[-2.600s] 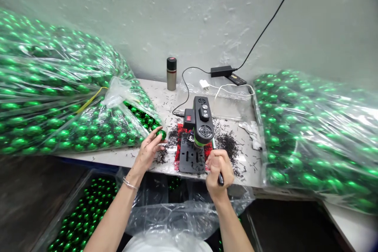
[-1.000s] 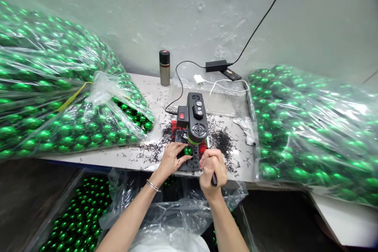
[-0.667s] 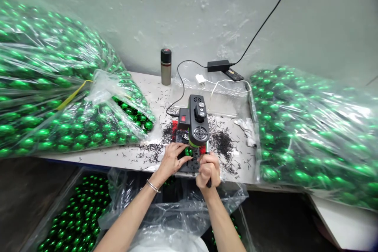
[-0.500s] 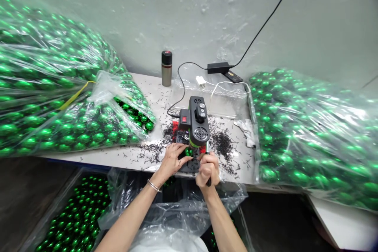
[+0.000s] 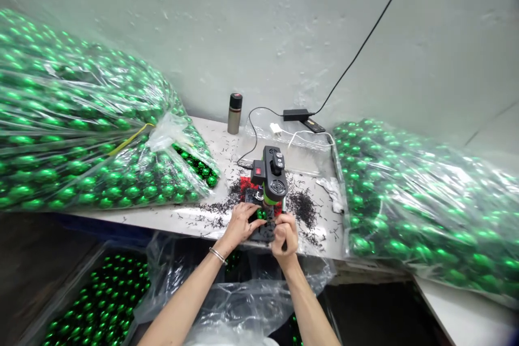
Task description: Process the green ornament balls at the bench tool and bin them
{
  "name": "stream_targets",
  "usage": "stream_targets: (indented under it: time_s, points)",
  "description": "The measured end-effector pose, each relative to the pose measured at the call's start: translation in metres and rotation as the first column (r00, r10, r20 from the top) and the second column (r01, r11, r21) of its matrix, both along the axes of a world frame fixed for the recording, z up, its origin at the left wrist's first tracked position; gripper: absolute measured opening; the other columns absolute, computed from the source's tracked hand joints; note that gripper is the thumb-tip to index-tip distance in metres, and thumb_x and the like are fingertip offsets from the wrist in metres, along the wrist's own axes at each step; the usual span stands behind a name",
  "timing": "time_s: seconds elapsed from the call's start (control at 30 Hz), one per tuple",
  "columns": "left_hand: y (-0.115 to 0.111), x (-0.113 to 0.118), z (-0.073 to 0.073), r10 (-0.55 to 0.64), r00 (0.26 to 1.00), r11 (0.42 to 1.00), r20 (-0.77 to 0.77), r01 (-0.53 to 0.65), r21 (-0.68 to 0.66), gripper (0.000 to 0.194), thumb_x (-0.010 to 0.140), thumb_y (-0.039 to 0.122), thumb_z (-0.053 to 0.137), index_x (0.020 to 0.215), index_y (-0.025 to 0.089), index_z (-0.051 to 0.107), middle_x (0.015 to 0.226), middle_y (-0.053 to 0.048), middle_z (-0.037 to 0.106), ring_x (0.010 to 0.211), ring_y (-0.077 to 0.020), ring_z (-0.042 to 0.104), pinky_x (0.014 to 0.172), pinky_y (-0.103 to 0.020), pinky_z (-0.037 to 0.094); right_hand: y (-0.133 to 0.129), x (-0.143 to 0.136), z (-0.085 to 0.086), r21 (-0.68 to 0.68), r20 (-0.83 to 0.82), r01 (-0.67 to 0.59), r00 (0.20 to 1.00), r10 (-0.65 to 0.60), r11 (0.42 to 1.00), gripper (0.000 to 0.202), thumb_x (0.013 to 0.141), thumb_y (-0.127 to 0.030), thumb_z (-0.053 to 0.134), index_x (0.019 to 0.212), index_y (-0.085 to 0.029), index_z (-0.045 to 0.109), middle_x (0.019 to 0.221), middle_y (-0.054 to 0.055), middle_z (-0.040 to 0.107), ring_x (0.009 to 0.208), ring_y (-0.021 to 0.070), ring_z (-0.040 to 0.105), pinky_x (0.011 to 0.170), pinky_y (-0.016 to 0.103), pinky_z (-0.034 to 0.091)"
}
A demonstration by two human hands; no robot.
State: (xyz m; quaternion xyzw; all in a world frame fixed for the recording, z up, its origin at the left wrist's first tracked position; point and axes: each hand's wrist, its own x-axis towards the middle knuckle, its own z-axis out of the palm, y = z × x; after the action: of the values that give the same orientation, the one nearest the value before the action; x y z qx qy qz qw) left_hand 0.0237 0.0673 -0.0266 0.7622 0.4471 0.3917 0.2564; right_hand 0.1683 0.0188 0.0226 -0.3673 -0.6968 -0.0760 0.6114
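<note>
On the bench stands a small black bench drill press (image 5: 274, 173) with a red switch and a lime-green band below its head. A shiny green ball (image 5: 261, 213) sits beneath that head. My left hand (image 5: 240, 223) has the ball pinched between thumb and fingers from the left side. The fingers of my right hand (image 5: 285, 235) are wrapped round the lever handle (image 5: 284, 205) on the press's right side. What lies between the press head and the ball is hidden from above. Black shavings (image 5: 303, 208) lie scattered round the base.
Large clear bags of green balls flank the press, one left (image 5: 81, 135) and one right (image 5: 413, 200). Behind it are a thermos (image 5: 234, 113), a power adapter (image 5: 298, 114) and a white charger (image 5: 275, 128). A white glove (image 5: 332, 193) lies right. Green balls (image 5: 101, 297) fill a container below.
The camera view has shifted, so the bench items sit lower in the picture. Both hands keep their places at the ball and the lever, with little visible movement.
</note>
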Motion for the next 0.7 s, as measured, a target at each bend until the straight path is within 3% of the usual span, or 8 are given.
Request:
stream_targets:
  time_s: [0.2,0.27,0.4,0.47,0.57,0.63,0.7]
  points:
    - [-0.004,0.001,0.002,0.023,0.999,0.999,0.031,-0.024,0.024,0.035,0.084,0.043,0.072,0.110,0.020,0.073,0.105,-0.013,0.072,0.100,-0.0288,0.064,0.093,-0.047,0.047,-0.004,-0.005,0.073,-0.218,-0.243,-0.041,0.970,-0.014,0.975,0.035,0.097,-0.016,0.040,0.062,-0.021,0.039,0.063,-0.002,0.044,0.063,0.0124,0.047,0.060,0.028,0.037]
    - [-0.016,-0.004,0.001,0.027,0.999,0.998,0.028,-0.028,0.059,0.036,0.086,0.045,0.069,0.113,0.021,0.071,0.105,-0.013,0.072,0.100,-0.0285,0.064,0.094,-0.048,0.047,-0.004,-0.006,0.086,-0.255,-0.246,-0.037,0.969,-0.028,0.966,0.037,0.098,-0.018,0.042,0.061,-0.021,0.039,0.062,-0.002,0.043,0.063,0.0123,0.046,0.060,0.029,0.036]
    - [-0.042,-0.024,0.006,0.009,0.999,0.988,-0.030,-0.004,0.157,0.059,0.079,0.057,0.073,0.124,0.021,0.066,0.111,-0.015,0.069,0.105,-0.0315,0.061,0.094,-0.049,0.047,-0.005,-0.008,0.074,-0.242,-0.268,-0.040,0.963,-0.027,0.969,0.036,0.098,-0.020,0.043,0.061,-0.021,0.041,0.064,-0.002,0.045,0.064,0.0126,0.047,0.060,0.029,0.036]
    - [-0.039,-0.038,0.015,0.075,0.996,0.978,-0.055,-0.062,0.198,0.056,0.083,0.056,0.068,0.126,0.021,0.064,0.115,-0.016,0.068,0.107,-0.0322,0.060,0.094,-0.048,0.046,-0.005,-0.009,0.062,-0.236,-0.309,-0.043,0.951,-0.033,0.971,0.035,0.098,-0.020,0.044,0.063,-0.020,0.043,0.067,-0.001,0.047,0.064,0.0126,0.048,0.059,0.029,0.036]
    - [-0.005,-0.063,0.036,0.291,0.954,0.941,-0.077,-0.271,0.202,0.031,0.098,0.035,0.048,0.117,0.021,0.068,0.115,-0.016,0.067,0.110,-0.0310,0.058,0.095,-0.046,0.043,-0.005,-0.010,0.050,-0.223,-0.350,-0.049,0.936,-0.033,0.974,0.033,0.098,-0.020,0.045,0.065,-0.020,0.044,0.068,-0.001,0.047,0.064,0.0125,0.048,0.058,0.029,0.037]
    - [0.028,-0.079,0.048,0.411,0.901,0.909,-0.138,-0.395,0.130,0.027,0.097,0.023,0.046,0.106,0.017,0.071,0.112,-0.018,0.067,0.110,-0.0329,0.057,0.095,-0.046,0.041,-0.005,-0.010,0.049,-0.213,-0.346,-0.052,0.938,-0.026,0.976,0.033,0.097,-0.020,0.045,0.065,-0.020,0.044,0.067,-0.001,0.047,0.064,0.0126,0.049,0.059,0.029,0.038]
    - [0.057,-0.091,0.055,0.431,0.871,0.894,-0.237,-0.448,-0.022,0.018,0.089,0.015,0.054,0.093,0.014,0.071,0.100,-0.020,0.068,0.107,-0.0349,0.058,0.097,-0.048,0.039,-0.005,-0.010,0.050,-0.213,-0.331,-0.045,0.943,-0.029,0.976,0.033,0.098,-0.021,0.045,0.065,-0.020,0.045,0.066,-0.001,0.047,0.063,0.0126,0.049,0.059,0.029,0.038]
